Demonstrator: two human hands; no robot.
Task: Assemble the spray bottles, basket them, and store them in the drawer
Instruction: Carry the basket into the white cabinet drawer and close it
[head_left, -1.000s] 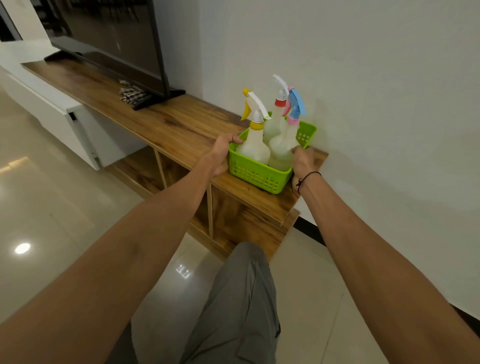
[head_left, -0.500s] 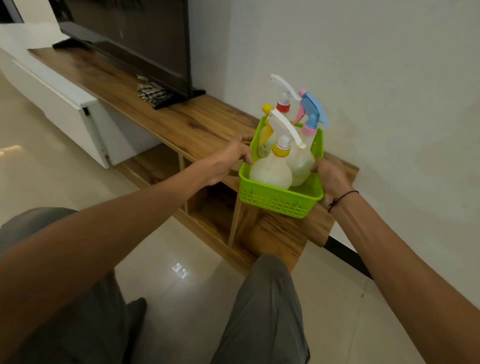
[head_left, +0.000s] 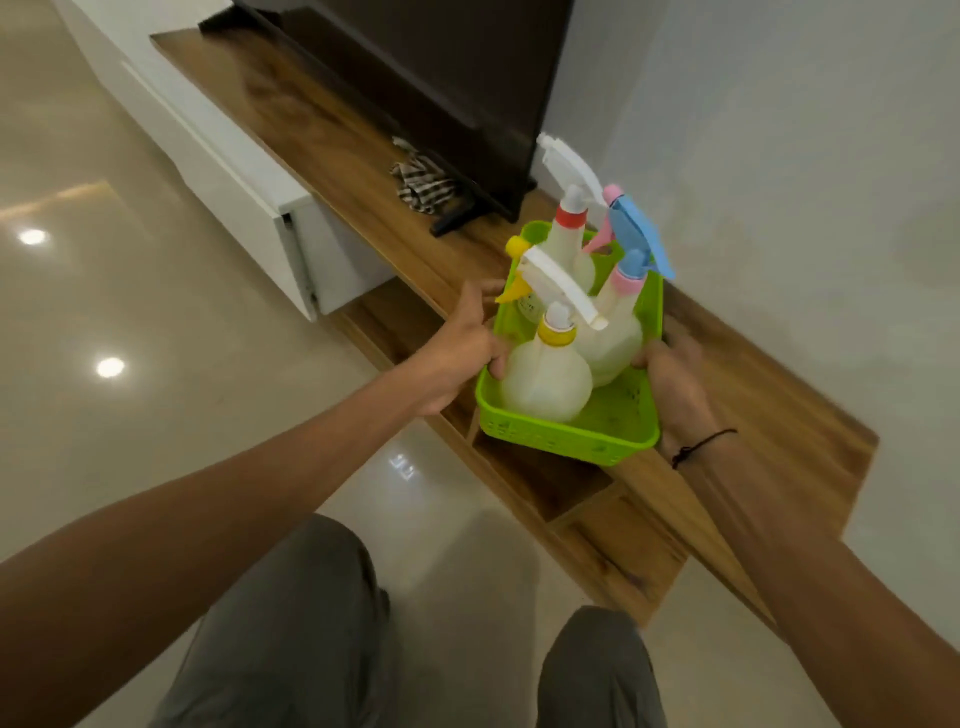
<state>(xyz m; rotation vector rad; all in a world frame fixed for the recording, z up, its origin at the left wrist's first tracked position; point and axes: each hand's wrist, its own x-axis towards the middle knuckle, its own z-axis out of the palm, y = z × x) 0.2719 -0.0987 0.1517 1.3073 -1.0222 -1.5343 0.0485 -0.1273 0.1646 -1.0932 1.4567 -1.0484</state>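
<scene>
A green plastic basket (head_left: 566, 436) is held in the air over the front edge of the wooden TV bench (head_left: 769, 395). Three assembled spray bottles stand in it: one with a yellow collar (head_left: 545, 379) nearest me, one with a red collar (head_left: 569, 234) at the back, and one with a pink collar and blue trigger (head_left: 623, 322) on the right. My left hand (head_left: 457, 353) grips the basket's left rim. On the opposite rim, my right hand (head_left: 675, 384) holds it, fingers curled over the edge.
A white drawer (head_left: 291, 228) stands pulled open to the left of the bench's open shelves (head_left: 540, 483). A large dark TV (head_left: 447, 88) stands on the bench with a striped cloth (head_left: 421, 182) at its foot. Glossy tiled floor lies below; my knees are at the bottom.
Both hands have lifted the basket off the bench top and drawn it toward me and over the edge. The view has tilted down and turned left, toward the open drawer.
</scene>
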